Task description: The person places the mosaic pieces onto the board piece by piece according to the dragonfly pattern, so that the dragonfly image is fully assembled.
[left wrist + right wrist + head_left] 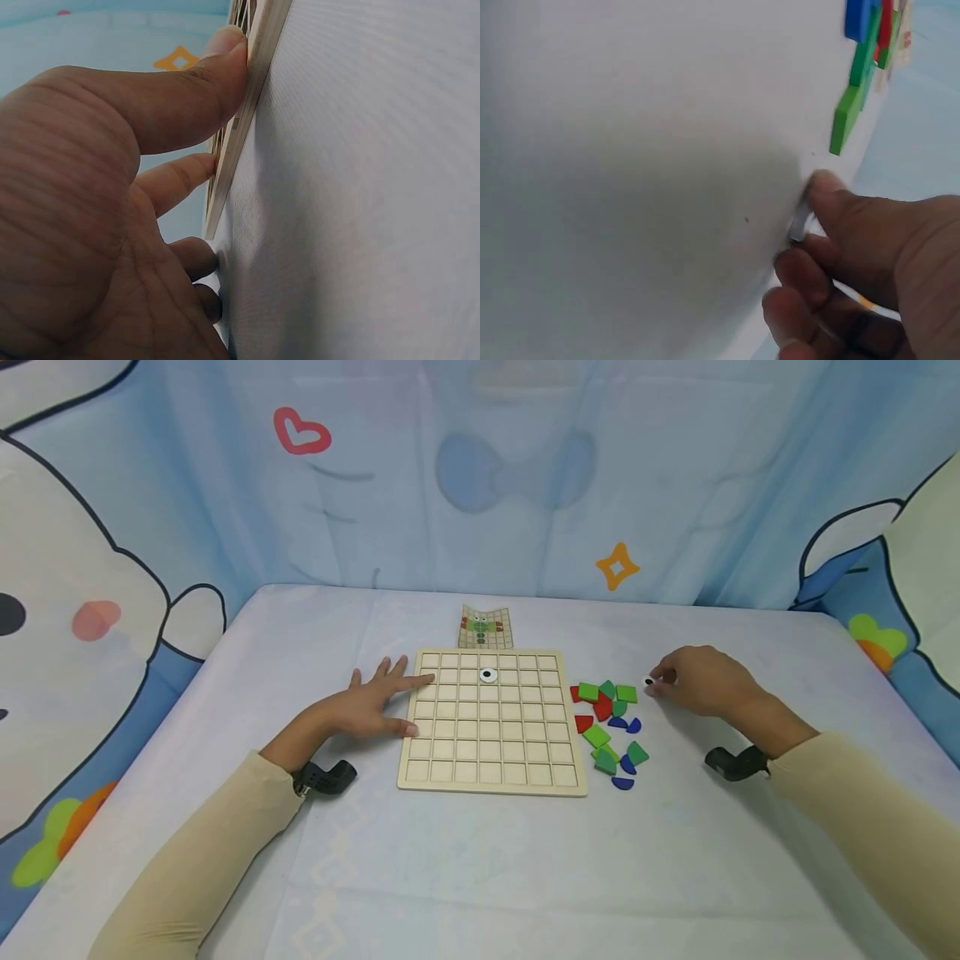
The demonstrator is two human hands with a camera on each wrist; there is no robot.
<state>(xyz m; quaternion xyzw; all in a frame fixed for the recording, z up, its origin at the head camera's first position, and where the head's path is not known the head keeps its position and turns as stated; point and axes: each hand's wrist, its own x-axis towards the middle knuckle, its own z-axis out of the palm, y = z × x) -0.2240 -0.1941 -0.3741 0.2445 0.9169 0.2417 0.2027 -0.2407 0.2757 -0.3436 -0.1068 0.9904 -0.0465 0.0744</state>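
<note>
My left hand rests spread at the left edge of a wooden grid board, thumb and index finger on its frame. In the left wrist view the thumb presses the board's edge. One round white eye piece with a black pupil lies in the board's upper part. To the right of the board, my right hand pinches a second eye piece between thumb and fingers. The right wrist view shows that piece edge-on, close over the cloth.
Between board and right hand lie loose pieces: green squares, red pieces, dark green pieces and blue half-rounds. A small pattern card with a printed grid figure lies behind the board. A patterned curtain hangs at the back.
</note>
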